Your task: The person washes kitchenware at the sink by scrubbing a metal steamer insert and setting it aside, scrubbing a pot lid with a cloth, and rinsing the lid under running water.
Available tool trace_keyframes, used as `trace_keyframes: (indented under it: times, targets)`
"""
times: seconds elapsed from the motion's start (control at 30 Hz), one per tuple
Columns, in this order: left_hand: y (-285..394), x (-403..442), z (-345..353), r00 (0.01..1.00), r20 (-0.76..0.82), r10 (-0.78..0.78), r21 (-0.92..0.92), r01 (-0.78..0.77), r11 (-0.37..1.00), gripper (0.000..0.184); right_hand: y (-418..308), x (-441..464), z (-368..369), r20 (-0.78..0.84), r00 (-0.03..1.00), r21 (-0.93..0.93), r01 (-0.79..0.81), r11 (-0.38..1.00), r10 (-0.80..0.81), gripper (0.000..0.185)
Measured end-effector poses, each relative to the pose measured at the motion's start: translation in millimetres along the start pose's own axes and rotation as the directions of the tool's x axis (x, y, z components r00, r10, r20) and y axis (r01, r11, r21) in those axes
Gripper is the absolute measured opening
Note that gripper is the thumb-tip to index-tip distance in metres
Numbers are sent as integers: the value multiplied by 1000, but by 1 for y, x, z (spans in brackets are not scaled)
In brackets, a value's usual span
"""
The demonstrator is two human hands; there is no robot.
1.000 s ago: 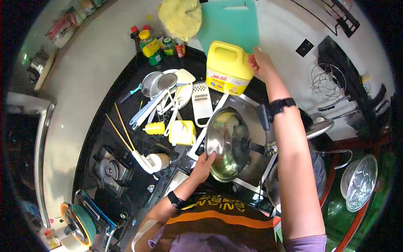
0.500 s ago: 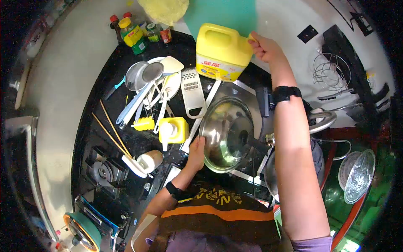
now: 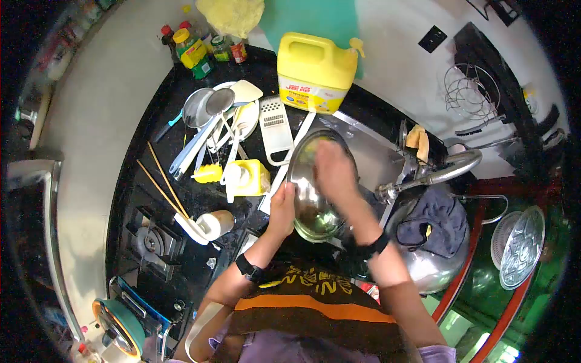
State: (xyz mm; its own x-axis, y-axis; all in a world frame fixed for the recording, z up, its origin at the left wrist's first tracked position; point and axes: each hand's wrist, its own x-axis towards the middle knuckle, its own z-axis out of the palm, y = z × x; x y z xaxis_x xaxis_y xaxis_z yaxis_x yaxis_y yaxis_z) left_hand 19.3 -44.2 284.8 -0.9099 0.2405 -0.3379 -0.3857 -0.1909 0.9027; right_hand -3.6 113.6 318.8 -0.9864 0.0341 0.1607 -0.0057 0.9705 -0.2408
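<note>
My left hand (image 3: 282, 209) grips the near left rim of a shiny round metal bowl (image 3: 308, 209), its thumb on the rim and its other fingers mostly hidden. The bowl is tilted over the sink area. My right hand (image 3: 334, 172) is over the bowl's surface, smeared by motion, so its fingers and anything in them cannot be made out. A yellow-green patch shows by its fingertips; I cannot tell whether it is a sponge or a reflection. Beyond the bowl stands a large yellow detergent jug (image 3: 315, 72) with a pump top.
Left of the bowl lie a grater (image 3: 275, 127), strainers (image 3: 209, 107) and a yellow pump bottle (image 3: 249, 178). Chopsticks (image 3: 162, 184) rest by a white container (image 3: 216, 225) near a gas burner (image 3: 150, 242). A faucet (image 3: 448, 174) and dark cloth (image 3: 433, 221) are at right.
My right hand has left the jug's pump top and come down to the bowl, where it is moving. My left hand still holds the rim; the bowl is tilted more.
</note>
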Motion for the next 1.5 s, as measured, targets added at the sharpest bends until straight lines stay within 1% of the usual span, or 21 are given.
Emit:
trace_keyframes:
  times: [0.03,0.07,0.1,0.2,0.3,0.37,0.43,0.63,0.7,0.77,0.87,0.9,0.97,1.03,1.1,1.13,1.23,1.3,1.37,1.43,1.5]
  targets:
    - [-2,3,4,1000,-2,-2,-106,2,994,27,-20,-29,19,-239,971,226,67,972,-11,49]
    - [19,-4,15,999,-29,-41,-235,33,971,27,-40,-54,1,-100,995,312,29,950,2,61]
    - [20,-4,16,999,-22,-38,-225,32,974,27,-46,-78,10,-174,984,308,84,948,-31,61]
    - [21,-9,12,998,-64,-8,-261,-9,965,29,-45,-113,7,-38,997,327,74,942,-66,60]
    - [27,-23,24,999,-48,-12,-261,0,965,28,-27,-79,1,-189,982,353,75,933,-8,59]
    - [13,-24,12,995,27,93,-78,-90,993,27,-32,-63,-18,-201,978,313,5,950,61,57]
    - [35,-35,29,998,-48,35,-164,-43,985,27,-35,-86,-24,-195,981,408,96,908,-16,56]
    - [32,-36,10,997,-30,-70,-264,59,963,38,9,-172,22,-191,965,398,241,885,-177,64]
    - [35,-47,12,993,-35,-117,-257,104,961,41,35,-187,34,-150,988,485,114,867,-46,72]
    - [22,-56,0,994,17,-107,-242,108,964,44,60,-198,38,-62,996,569,-17,822,64,65]
    - [-4,-74,-17,964,49,-260,-277,263,924,50,77,-209,59,-58,973,655,-131,745,222,51]
    - [-10,-83,-19,959,26,-282,-275,278,920,51,80,-209,56,-58,976,657,-122,744,211,51]
    - [-28,-98,-34,938,21,-347,-352,332,875,53,83,-204,50,139,956,684,-282,673,260,38]
    - [-46,-106,-55,905,50,-422,-420,403,813,61,87,-202,63,66,973,743,-195,641,220,34]
    - [-61,-117,-73,883,27,-469,-353,447,822,65,87,-198,65,111,975,696,-214,686,191,36]
    - [-69,-119,-80,870,47,-491,-377,470,798,68,83,-196,74,-43,976,648,-135,749,213,41]
    - [-103,-113,-100,868,9,-496,-441,449,777,72,73,-182,74,86,904,550,-393,737,418,51]
    - [-118,-108,-106,860,-29,-510,-445,446,777,68,70,-179,85,-5,912,449,-364,816,409,56]
    - [-108,-102,-99,881,-30,-472,-418,418,806,67,71,-174,87,288,770,515,-626,586,569,60]
    - [-115,-93,-114,894,7,-448,-362,420,832,61,84,-176,108,196,791,515,-586,625,580,59]
    - [-146,-74,-136,944,-169,-284,35,293,955,57,96,-175,111,350,687,511,-710,485,637,60]
